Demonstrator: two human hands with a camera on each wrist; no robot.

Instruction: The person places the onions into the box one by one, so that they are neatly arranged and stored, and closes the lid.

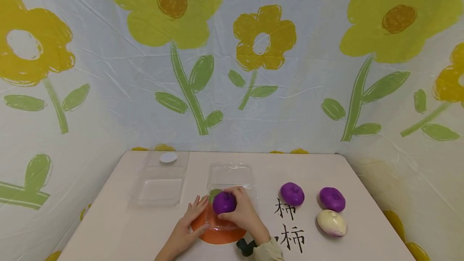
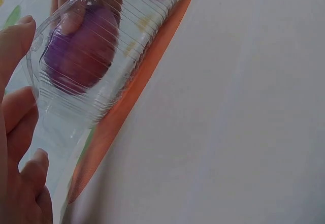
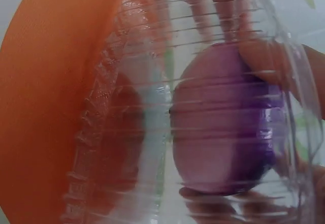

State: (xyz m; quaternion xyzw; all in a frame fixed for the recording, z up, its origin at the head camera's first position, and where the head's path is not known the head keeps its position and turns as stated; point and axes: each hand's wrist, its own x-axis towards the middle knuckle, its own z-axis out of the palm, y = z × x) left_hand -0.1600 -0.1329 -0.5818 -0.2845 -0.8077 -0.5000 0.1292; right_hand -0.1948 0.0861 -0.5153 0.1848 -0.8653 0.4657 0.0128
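Note:
My right hand grips a purple turnip with a pale underside, thumb on the near side and fingers on the far side. It holds the turnip low inside a clear plastic clamshell box, whose lid is folded back away from me. Through the ribbed wall in the right wrist view, the turnip shows side-on. My left hand is at the box's left side, fingers extended, thumb reaching toward the near edge. In the left wrist view its fingertips are right at the clear wall.
Under the box is a printed orange persimmon. Two purple turnips and one turned cream side up lie to the right, near black printed characters. Another clear open box, with a white oval label, is at the left.

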